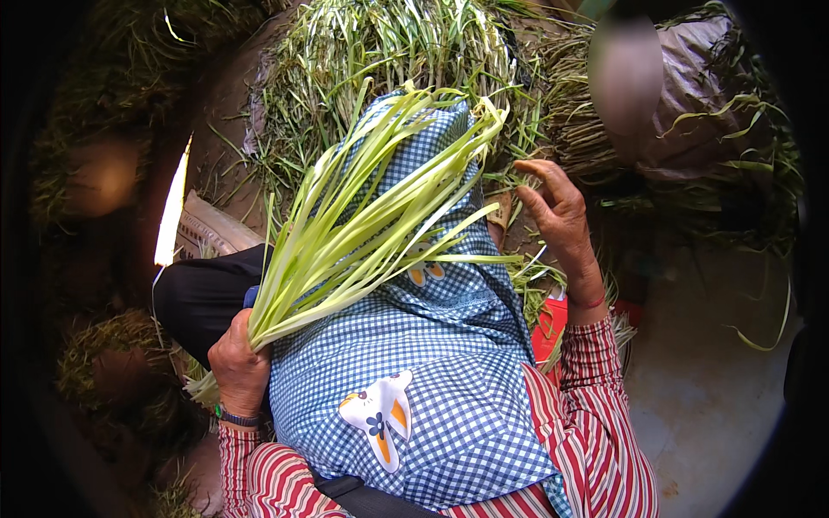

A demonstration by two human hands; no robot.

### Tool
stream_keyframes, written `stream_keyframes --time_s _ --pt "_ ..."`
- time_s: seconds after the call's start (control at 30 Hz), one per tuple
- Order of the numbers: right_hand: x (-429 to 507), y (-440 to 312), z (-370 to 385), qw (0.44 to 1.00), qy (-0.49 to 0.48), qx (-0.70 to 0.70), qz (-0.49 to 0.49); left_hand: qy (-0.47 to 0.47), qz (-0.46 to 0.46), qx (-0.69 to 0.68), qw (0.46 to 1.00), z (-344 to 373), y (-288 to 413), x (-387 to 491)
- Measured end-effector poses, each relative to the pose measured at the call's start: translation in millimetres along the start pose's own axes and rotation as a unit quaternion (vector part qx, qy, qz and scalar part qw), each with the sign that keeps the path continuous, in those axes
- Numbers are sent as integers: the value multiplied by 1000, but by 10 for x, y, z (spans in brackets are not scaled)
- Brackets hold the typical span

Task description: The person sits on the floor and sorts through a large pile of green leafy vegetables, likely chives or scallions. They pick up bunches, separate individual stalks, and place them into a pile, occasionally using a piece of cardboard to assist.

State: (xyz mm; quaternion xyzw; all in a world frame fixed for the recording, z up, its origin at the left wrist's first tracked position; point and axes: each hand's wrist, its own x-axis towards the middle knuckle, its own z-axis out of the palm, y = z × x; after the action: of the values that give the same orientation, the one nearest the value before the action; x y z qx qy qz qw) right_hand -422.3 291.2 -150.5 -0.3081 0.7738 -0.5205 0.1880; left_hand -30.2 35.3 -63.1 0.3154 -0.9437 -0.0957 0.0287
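Note:
My left hand (239,366) is closed round the lower end of a bunch of long yellow-green leaf stalks (363,239), which look like garlic chives. The leaves fan up and to the right across the blue-and-white checked apron (414,337) on my lap. My right hand (554,204) is raised to the right of the leaf tips, apart from them, with thumb and fingers spread a little and nothing seen between them. The stalk ends below my left fist lie partly hidden at the lap's left side.
A large heap of green leafy stalks (395,52) lies ahead. Bundled stalks (573,120) and a brownish plastic sack (693,97) lie at the upper right. A red object (550,327) with leaf scraps is beside my right forearm. A printed sack (210,226) lies left, near my knee.

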Motion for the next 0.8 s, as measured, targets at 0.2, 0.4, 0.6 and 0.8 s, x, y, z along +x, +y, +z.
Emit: stream_keyframes --time_s 0.2,0.4,0.6,0.8 --pt "-97 -233 162 990 -92 57 -87 -6 5 3 1000 -7 30 33" --pt "-57 -135 306 966 -45 -195 -163 -7 10 1 1000 -35 60 57" --pt "-3 -43 371 973 -52 -173 -144 -9 6 -7 1000 -38 131 72" --pt "131 320 137 972 -105 142 157 -19 2 -3 1000 -49 137 85"
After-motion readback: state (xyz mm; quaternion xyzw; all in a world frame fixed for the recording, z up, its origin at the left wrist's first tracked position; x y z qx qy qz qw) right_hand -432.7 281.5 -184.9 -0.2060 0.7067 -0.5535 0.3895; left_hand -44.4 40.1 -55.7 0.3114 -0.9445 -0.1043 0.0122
